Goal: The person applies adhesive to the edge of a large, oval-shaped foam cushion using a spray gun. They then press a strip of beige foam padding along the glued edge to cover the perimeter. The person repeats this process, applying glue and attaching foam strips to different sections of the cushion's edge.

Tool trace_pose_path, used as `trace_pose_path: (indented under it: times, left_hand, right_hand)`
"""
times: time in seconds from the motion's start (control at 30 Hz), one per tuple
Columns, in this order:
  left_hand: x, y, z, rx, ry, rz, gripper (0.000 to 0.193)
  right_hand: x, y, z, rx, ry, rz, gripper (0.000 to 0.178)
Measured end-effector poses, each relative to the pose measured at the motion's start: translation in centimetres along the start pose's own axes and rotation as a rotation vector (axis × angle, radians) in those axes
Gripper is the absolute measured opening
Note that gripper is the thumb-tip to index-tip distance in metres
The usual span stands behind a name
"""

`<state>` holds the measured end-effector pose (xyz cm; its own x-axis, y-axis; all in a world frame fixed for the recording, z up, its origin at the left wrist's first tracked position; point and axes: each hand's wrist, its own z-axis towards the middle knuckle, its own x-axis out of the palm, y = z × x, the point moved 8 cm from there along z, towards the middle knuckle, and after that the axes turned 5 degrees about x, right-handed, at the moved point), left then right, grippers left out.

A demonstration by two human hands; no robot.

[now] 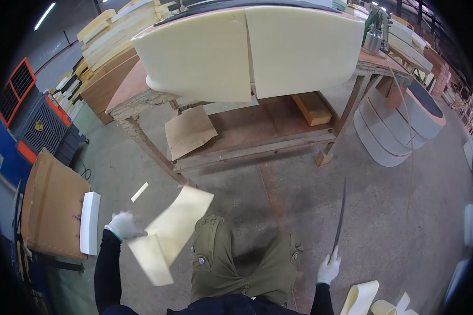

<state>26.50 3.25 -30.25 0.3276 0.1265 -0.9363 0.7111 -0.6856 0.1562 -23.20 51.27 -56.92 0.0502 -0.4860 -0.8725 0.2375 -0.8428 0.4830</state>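
Note:
My left hand (125, 226), in a white glove, is a little blurred, its fingertips closed on the edge of a cream foam sheet (181, 218). The sheet hangs bent beside my left knee, one flap angled down toward me. My right hand (329, 269), also gloved, grips a long, thin, dark-bladed knife (342, 210) that points away from me. On the workbench (131, 93) ahead, two cream foam panels (194, 58) drape over the front edge with a narrow gap between them. A small foam strip (140, 192) shows beyond my left hand.
Curled foam offcuts (360, 297) lie on the floor at lower right. Brown board (191, 131) and a block (311, 108) rest on the bench's lower shelf. A spray gun (374, 37) stands at its right end, with a hose (404, 105) hanging down. A cardboard box (55, 202) is at left.

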Motion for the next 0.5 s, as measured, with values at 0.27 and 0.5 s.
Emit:
trace_pose_path:
  times: [0.27,0.5]
  left_hand:
    - [-9.2,-15.1,11.3,0.433,-0.365,-1.144,0.069]
    - [-16.0,-26.9,20.2,0.461,-0.706,-2.192,0.070]
  right_hand:
    - [5.1,-13.8,-12.9,0.467,0.354,-0.549,0.063]
    - [-6.0,18.1,9.1,-0.366,-0.163,0.490,0.037]
